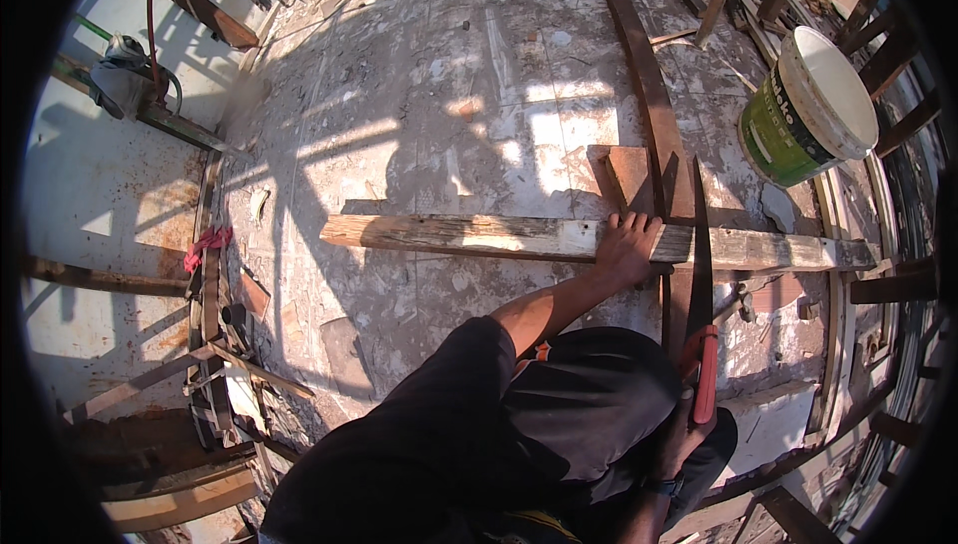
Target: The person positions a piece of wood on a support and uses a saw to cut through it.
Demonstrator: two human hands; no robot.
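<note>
A long weathered wooden beam (469, 234) lies crosswise in front of me. My left hand (629, 240) is closed over it from above, the fingers curled over its far edge. In my right hand (687, 434) is the red handle of a handsaw (703, 279), low and beside my knee. The dark blade points away from me and passes over the beam, just right of my left hand. Whether its teeth touch the wood I cannot tell. Under the beam runs a darker brown timber (644, 75), reaching away from me. My right fingers are partly hidden by the handle.
A white bucket with a green label (793, 110) stands tilted at the right. Short wood offcuts (629, 177) lie beyond the beam. Timber and poles line the right side. At the left are a pale wall panel (90, 195), a power tool (122, 77) and a pink rag (208, 247). Rubble dots the floor.
</note>
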